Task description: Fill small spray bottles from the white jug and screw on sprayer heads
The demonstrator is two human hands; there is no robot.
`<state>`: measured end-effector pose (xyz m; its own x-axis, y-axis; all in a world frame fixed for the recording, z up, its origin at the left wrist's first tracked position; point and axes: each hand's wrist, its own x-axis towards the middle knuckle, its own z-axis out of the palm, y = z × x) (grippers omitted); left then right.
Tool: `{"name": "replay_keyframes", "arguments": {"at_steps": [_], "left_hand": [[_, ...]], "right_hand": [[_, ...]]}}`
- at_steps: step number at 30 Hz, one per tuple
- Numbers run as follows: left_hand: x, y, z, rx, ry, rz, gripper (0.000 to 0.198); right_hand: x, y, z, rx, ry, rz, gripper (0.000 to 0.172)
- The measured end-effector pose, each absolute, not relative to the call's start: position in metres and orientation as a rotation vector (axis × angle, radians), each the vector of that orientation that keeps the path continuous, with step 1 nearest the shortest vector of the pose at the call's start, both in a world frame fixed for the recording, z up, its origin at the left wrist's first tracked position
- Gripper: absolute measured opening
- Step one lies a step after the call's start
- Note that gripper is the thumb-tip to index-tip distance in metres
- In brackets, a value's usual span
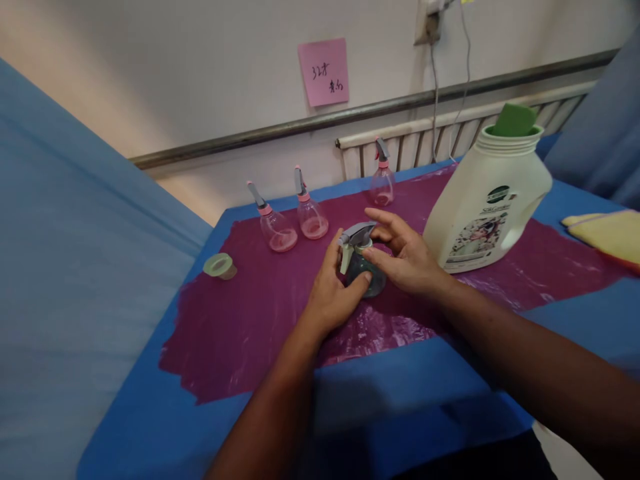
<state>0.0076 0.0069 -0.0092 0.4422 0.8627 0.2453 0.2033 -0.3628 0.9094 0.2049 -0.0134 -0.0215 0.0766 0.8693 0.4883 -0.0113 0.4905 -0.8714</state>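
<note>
A small clear spray bottle (367,285) with a grey head and a pale green trigger stands upright on the purple plastic sheet. My left hand (331,293) is wrapped round its body, thumb across the front and fingers partly hidden behind. At the neck is my right hand (407,257), its thumb against the collar and some fingers curled beside the spray head. The index finger of that hand reaches out past the head. To the right of my right hand stands a large cream jug (480,200) with a green piece (515,120) in its mouth.
Three spray bottles with pink collars, one (279,230) at left, another (313,219) beside it and a third (383,183) near the radiator (400,143), hold some pink liquid. A small greenish cup (220,266) sits at left. A yellow cloth (607,233) lies at far right.
</note>
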Motion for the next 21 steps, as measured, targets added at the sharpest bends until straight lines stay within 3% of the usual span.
{"name": "replay_keyframes", "arguments": {"at_steps": [4,12,21], "left_hand": [[0.01,0.01,-0.017,1.782,0.751,1.024,0.091],[0.008,0.009,-0.019,1.79,0.765,1.05,0.082],[0.014,0.002,-0.021,1.924,0.838,0.895,0.119]], "right_hand": [[0.21,-0.016,-0.018,-0.833,-1.308,0.734,0.066],[0.218,-0.016,-0.012,-0.856,-1.265,0.521,0.076],[0.204,-0.022,-0.016,-0.929,-1.274,0.499,0.079]]}}
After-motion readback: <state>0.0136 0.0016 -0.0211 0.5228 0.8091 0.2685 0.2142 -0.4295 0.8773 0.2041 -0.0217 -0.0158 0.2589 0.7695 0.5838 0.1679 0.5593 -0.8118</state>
